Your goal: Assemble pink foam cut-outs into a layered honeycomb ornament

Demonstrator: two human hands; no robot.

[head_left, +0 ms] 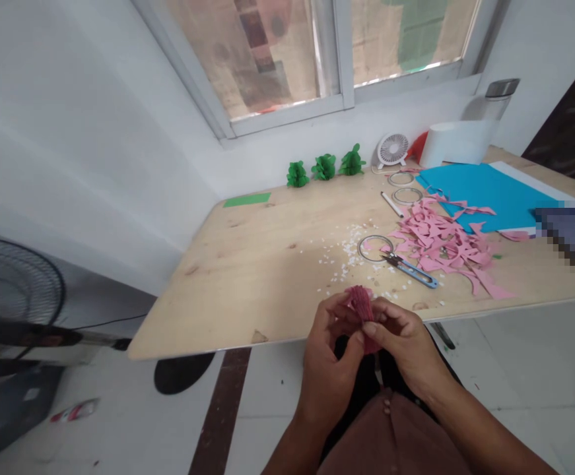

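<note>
Just over the table's front edge, a small bundle of dark pink layers (360, 302), likely stacked paper, is pinched between my two hands. My left hand (327, 353) grips its left side with thumb and fingers. From the other side, my right hand (408, 340) closes on it, the thumb pressed near its middle. My fingers hide part of the bundle. Beyond the hands lie blue-handled thread snips (413, 272), their blades touching a metal ring (361, 249). A heap of pink paper scraps (433, 231) spreads to the right of the ring.
Tiny white paper bits (339, 264) are scattered on the wooden table (228, 277). Green paper trees (323, 167) stand along the wall beside a small white fan (393, 150). Blue sheets (490, 191) and a white pen (392, 204) lie right. A large fan (14, 284) stands left.
</note>
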